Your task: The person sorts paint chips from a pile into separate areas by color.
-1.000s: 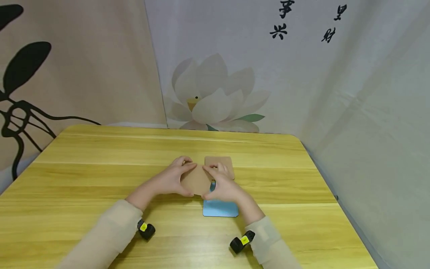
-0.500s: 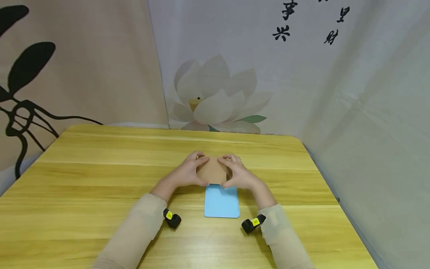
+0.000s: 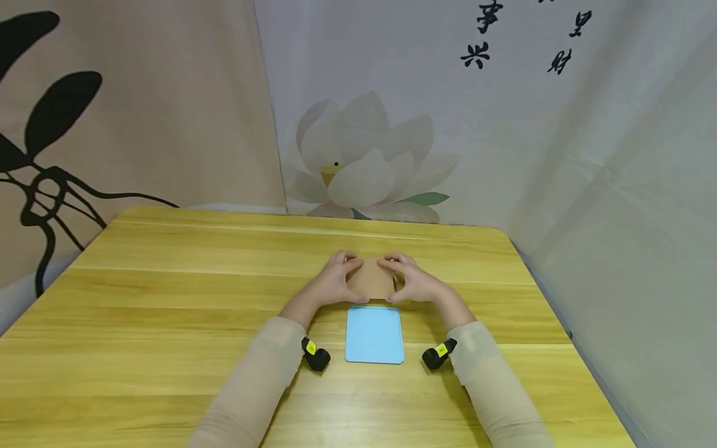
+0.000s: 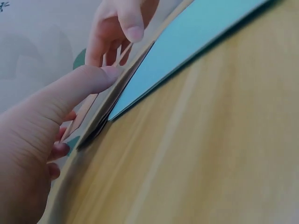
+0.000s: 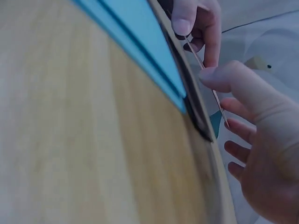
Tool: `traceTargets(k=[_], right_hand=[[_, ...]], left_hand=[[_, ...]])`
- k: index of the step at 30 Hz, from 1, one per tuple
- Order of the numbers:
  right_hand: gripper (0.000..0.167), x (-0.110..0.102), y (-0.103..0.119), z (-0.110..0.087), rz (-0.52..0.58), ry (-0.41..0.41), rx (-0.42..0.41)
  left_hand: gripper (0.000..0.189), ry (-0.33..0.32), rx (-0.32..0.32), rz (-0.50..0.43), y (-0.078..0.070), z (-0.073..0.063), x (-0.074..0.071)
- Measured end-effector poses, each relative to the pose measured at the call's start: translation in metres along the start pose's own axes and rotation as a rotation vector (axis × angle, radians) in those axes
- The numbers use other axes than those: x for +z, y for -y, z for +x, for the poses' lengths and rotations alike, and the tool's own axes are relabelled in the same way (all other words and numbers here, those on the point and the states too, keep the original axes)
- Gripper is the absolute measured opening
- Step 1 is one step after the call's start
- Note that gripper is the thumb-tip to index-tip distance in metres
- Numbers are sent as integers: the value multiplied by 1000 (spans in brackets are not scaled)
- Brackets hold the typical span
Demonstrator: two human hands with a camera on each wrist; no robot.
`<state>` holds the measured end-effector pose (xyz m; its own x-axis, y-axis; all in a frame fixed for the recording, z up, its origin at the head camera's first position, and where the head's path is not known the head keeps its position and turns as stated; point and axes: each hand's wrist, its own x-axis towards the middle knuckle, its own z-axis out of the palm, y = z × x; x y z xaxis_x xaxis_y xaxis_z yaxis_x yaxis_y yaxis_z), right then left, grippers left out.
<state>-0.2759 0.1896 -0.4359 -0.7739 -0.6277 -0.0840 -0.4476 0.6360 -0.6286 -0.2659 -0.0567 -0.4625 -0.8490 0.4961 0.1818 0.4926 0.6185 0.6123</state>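
Observation:
A thin brown square board (image 3: 371,279) is held between the two hands, just beyond a light blue square plate (image 3: 374,335) with rounded corners that lies on the table. My left hand (image 3: 338,280) pinches the board's left side between thumb and fingers, and my right hand (image 3: 416,282) pinches its right side. In the left wrist view the board (image 4: 83,115) shows almost edge-on, over a dark-edged flat piece (image 4: 93,133) beside the blue plate. From the right wrist the blue plate (image 5: 140,42) shows a doubled edge.
The wood-grain table (image 3: 196,292) runs out to both sides, and its far edge meets a hanging cloth (image 3: 504,143) printed with a lotus and black characters. A small black camera is strapped at the left wrist (image 3: 316,356) and another at the right wrist (image 3: 439,354).
Both hands have carried the brown board right and slightly away, off the blue plate's upper left. The second brown square seen behind earlier is now covered in the head view.

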Motion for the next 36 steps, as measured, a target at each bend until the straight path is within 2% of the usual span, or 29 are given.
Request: traceTargets(k=[7, 15, 21, 30, 36], right_hand=[[85, 2, -10, 0, 26, 12, 19], [85, 5, -13, 2, 23, 23, 47], [84, 7, -15, 2, 30, 25, 59], [85, 8, -15, 1, 6, 30, 69], [84, 7, -14, -2, -24, 29, 53]], left_hand=[[88, 9, 3, 47, 3, 4, 6], [85, 13, 10, 98, 4, 3, 6], [85, 33, -35, 153, 2, 3, 6], [84, 30, -47, 163, 1, 2, 6], [85, 28, -27, 153, 1, 0, 4]])
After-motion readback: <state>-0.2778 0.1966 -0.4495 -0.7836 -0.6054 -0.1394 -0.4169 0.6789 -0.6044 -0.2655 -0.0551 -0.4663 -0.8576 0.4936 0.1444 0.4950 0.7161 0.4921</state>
